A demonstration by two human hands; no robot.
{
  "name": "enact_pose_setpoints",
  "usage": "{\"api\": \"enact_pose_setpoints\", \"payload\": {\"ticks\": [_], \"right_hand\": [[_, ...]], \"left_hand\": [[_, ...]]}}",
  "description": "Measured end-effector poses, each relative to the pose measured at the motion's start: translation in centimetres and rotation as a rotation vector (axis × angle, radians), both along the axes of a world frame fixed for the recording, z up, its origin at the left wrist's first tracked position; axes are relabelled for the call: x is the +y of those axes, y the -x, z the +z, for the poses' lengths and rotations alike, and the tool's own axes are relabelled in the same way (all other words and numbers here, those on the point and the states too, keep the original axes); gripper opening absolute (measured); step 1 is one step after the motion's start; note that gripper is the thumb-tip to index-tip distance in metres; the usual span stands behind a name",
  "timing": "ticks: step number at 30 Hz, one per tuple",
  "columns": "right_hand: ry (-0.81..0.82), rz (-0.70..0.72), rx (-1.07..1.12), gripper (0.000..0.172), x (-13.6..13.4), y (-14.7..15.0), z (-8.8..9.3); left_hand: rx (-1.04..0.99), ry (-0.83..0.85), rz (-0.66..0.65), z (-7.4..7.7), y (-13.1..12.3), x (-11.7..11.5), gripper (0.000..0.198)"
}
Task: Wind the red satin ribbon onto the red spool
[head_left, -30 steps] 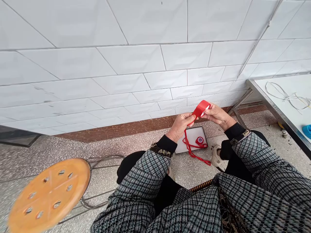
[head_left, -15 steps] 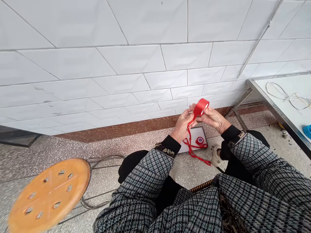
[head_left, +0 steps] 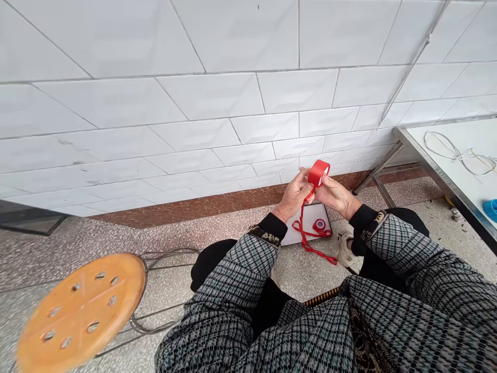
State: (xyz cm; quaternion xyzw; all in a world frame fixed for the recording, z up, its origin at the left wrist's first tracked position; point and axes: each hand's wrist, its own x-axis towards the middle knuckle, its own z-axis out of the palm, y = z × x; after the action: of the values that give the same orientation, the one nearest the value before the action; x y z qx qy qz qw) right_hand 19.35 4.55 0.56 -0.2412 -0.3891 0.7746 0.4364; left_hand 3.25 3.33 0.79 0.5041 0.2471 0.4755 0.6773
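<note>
A loop of wide red ribbon (head_left: 318, 172) stands up between my two hands, in front of the white tiled wall. My left hand (head_left: 294, 196) pinches its lower left side and my right hand (head_left: 333, 194) grips its right side. From the loop a narrow red tail (head_left: 306, 235) hangs down to the floor and trails over a white board (head_left: 301, 232). A small red ribbon spool (head_left: 319, 225) lies on that board. Both forearms wear black-and-grey checked sleeves.
An orange round stool (head_left: 79, 311) with a wire frame stands at lower left. A metal table (head_left: 446, 171) with white cords (head_left: 458, 150) and a blue item (head_left: 491, 209) runs along the right. My knees and shoe (head_left: 345, 251) sit below the hands.
Both hands have drawn closer together and shifted a little left, tightening the ribbon from a flatter fold into a rounder upright loop. The stool and board stay put.
</note>
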Motion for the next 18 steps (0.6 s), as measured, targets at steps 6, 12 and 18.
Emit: {"api": "enact_pose_setpoints", "payload": {"ticks": [6, 12, 18], "right_hand": [[0.046, 0.002, -0.095, 0.056, 0.3, -1.1, 0.8], [-0.423, -0.028, -0.579, 0.058, 1.6, -3.6, 4.5], [-0.804, 0.007, -0.922, 0.021, 1.8, -4.2, 4.0]], "left_hand": [[-0.031, 0.092, -0.071, 0.7, 1.2, -0.1, 0.074], [0.120, 0.156, -0.213, 0.9, 3.2, -0.1, 0.062], [0.210, 0.199, -0.130, 0.4, 2.6, -1.2, 0.055]]}}
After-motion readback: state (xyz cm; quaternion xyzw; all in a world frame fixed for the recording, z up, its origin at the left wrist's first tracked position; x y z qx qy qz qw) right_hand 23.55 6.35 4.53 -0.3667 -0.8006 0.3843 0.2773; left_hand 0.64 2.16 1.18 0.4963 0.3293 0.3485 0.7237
